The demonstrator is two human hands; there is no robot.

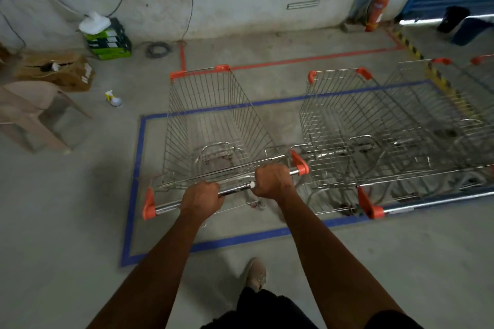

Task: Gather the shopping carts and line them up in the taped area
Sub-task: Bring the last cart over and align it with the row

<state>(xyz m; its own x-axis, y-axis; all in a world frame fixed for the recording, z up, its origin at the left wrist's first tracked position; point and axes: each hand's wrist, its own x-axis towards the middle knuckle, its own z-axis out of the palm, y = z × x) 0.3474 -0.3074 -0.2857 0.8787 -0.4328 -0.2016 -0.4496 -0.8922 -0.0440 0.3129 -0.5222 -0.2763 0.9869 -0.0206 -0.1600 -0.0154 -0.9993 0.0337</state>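
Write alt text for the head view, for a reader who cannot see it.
Both hands, left hand and right hand, grip the handle bar of a wire shopping cart standing at the left end of a blue taped rectangle on a concrete floor. More carts stand to its right.

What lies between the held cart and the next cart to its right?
In the head view, only bare concrete floor crossed by blue tape separates the held cart from its neighbour.

Bare arms, dark shorts, one pale shoe

Both forearms are uncovered to the frame's near edge, with no sleeve, watch or ring on the left hand [202, 196] or right hand [272, 180]. Black shorts [267, 310] sit nearest; a beige lace-up shoe [255, 272] shows beyond them.
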